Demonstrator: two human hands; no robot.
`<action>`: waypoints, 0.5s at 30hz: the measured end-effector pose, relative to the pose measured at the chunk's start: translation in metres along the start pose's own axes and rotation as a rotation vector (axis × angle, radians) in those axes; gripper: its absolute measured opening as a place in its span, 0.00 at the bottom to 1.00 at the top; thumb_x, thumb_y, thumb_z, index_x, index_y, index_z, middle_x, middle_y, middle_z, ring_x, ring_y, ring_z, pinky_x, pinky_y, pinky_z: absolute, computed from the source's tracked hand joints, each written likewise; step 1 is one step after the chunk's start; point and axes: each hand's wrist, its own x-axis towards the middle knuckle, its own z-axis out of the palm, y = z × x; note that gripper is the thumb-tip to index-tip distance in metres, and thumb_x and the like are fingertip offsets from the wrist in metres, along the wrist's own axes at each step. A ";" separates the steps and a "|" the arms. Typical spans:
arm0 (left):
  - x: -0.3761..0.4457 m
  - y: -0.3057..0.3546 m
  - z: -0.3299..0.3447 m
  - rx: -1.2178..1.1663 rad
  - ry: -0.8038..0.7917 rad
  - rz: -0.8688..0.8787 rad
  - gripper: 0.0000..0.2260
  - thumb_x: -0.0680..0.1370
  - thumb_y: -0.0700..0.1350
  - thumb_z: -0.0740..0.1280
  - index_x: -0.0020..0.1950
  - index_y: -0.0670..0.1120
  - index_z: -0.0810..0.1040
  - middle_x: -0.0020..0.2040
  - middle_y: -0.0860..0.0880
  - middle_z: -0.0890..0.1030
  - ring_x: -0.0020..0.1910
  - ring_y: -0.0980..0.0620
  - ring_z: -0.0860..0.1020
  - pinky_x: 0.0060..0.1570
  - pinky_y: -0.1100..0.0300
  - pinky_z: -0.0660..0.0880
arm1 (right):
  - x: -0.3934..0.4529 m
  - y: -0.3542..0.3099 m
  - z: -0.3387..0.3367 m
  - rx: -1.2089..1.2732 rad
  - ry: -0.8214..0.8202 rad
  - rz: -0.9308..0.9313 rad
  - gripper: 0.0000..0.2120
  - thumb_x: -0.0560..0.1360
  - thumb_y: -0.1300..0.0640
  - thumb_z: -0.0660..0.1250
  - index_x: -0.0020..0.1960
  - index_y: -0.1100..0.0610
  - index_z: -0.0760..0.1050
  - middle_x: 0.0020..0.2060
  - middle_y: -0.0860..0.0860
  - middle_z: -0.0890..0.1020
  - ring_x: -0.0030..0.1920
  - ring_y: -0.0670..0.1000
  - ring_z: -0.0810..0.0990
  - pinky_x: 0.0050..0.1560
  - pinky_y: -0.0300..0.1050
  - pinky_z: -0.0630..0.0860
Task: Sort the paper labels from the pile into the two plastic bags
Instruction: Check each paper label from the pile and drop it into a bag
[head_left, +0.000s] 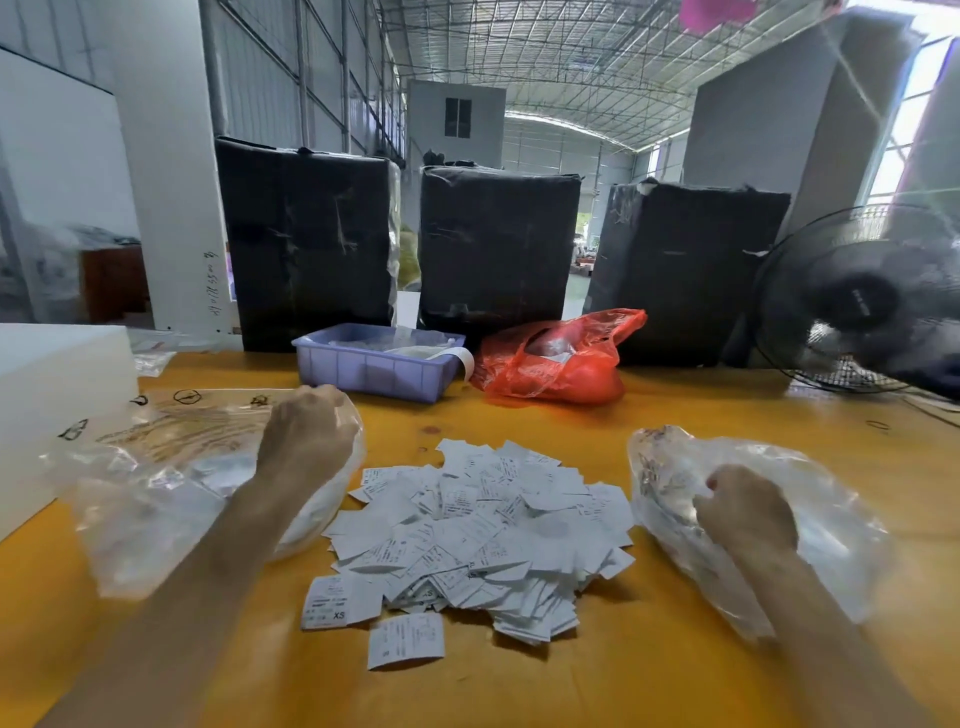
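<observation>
A pile of white paper labels (478, 535) lies in the middle of the yellow table (675, 649). Left of it a clear plastic bag (156, 499) lies crumpled, with white labels showing through it. My left hand (309, 431) grips that bag's far right edge, fingers curled and knuckles up. To the right of the pile a second clear plastic bag (810, 514) holds more labels. My right hand (743, 512) is curled into the near left part of this bag, gripping the plastic.
A lilac plastic tray (374, 369) and a red plastic bag (561, 358) sit behind the pile. Three black wrapped boxes (498, 244) line the table's far edge. A black fan (862, 301) stands at right, a white foam block (47, 384) at left.
</observation>
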 end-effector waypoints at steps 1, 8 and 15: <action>-0.005 0.009 0.006 -0.041 -0.034 0.050 0.15 0.76 0.42 0.68 0.63 0.41 0.76 0.60 0.41 0.78 0.60 0.43 0.74 0.57 0.53 0.70 | -0.001 0.004 0.003 -0.090 -0.090 -0.008 0.05 0.74 0.59 0.65 0.45 0.60 0.77 0.44 0.57 0.80 0.50 0.59 0.77 0.41 0.45 0.72; -0.036 0.042 0.040 -0.143 -0.236 0.268 0.13 0.76 0.44 0.69 0.60 0.44 0.79 0.63 0.48 0.78 0.61 0.48 0.75 0.59 0.59 0.68 | 0.004 0.008 0.010 -0.005 -0.010 0.028 0.07 0.76 0.58 0.64 0.44 0.58 0.80 0.42 0.55 0.82 0.45 0.56 0.79 0.41 0.44 0.72; -0.045 0.053 0.044 -0.252 -0.306 0.302 0.11 0.75 0.44 0.70 0.57 0.45 0.80 0.55 0.49 0.82 0.50 0.54 0.77 0.47 0.66 0.69 | 0.006 0.012 0.001 0.233 0.067 -0.025 0.21 0.78 0.59 0.61 0.27 0.58 0.67 0.29 0.56 0.74 0.37 0.58 0.75 0.35 0.45 0.66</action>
